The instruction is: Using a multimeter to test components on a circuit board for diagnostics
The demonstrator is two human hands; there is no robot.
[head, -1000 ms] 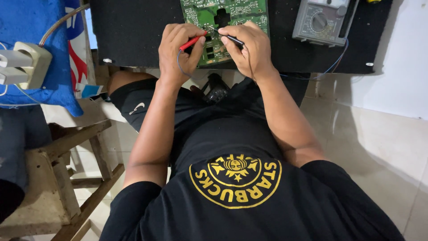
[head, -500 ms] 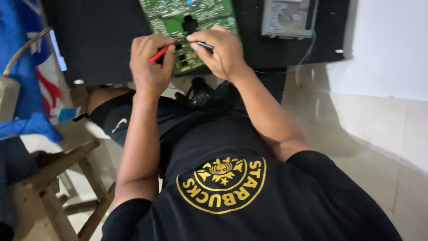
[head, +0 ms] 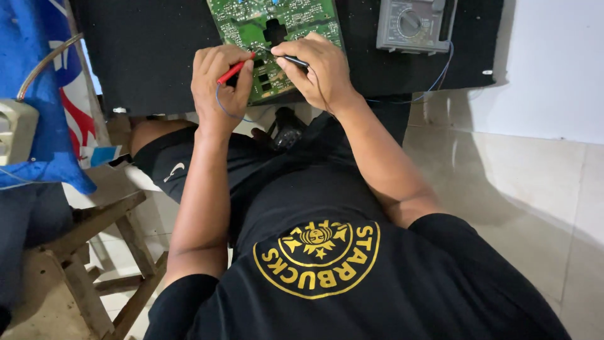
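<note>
- left hand (head: 220,85): closed around a red probe (head: 231,70), gripped pen-fashion between thumb and fingers so the tip can be steered finely; tip slants toward the circuit board
- right hand (head: 318,72): closed around a black probe (head: 294,60), held low and nearly flat, its tip pointing in toward the same patch of board; whether either tip actually touches the board cannot be told
- circuit board (head: 277,28): green, crowded with small parts, with a dark cut-out near its middle; lies flat on the black mat, its near edge under both hands, which puts it within easy reach of both probes
- black mat (head: 151,50): dark cover over the work surface, under the board and the meter; appears to give a plain, soft bed for them
- meter (head: 412,24): grey box with a round dial, on the mat to the right of the board, apart from the hands, placed where its face can be read while both hands are busy
- thin blue wire (head: 434,79): runs from the meter across the mat toward the hands; a loop of it hangs below the left hand
- wooden stool (head: 100,220): lower left, bare and worn, beside the person's knee
- blue cloth (head: 38,94): draped at the left edge, well apart from the hands
</note>
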